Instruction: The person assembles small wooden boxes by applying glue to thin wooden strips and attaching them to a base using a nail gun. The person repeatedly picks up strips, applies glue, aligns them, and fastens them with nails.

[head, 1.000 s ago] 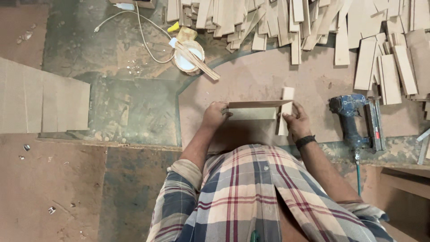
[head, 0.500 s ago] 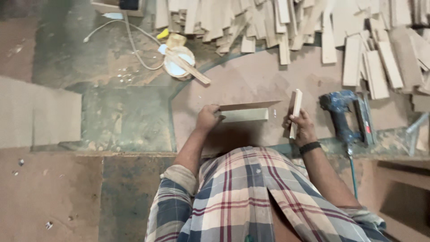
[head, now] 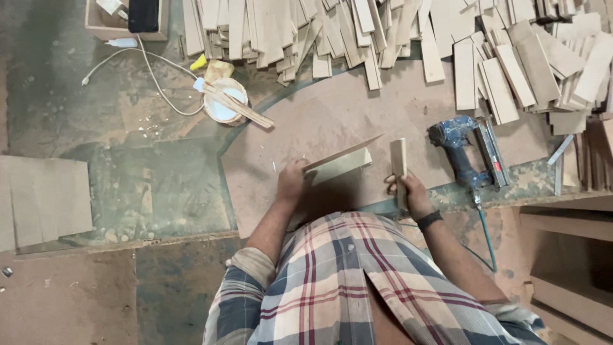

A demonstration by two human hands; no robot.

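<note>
My left hand (head: 292, 181) grips the near end of a thin flat wooden panel (head: 341, 161), which stands on edge and slants away to the right over a brown board (head: 332, 112). My right hand (head: 409, 191) holds a short pale wooden strip (head: 399, 160) upright, a little to the right of the panel and apart from it. A black band sits on my right wrist. My plaid shirt fills the bottom of the view.
A blue nail gun (head: 469, 153) with its hose lies right of my right hand. A large heap of cut wooden strips (head: 408, 32) covers the far side. A white bowl (head: 223, 102) with sticks across it, a white cable (head: 147, 64) and a box (head: 128, 19) sit at far left.
The two pieces were held together a second ago. My right hand has pulled the short strip away to the right, and the panel in my left hand has swung to a slant.
</note>
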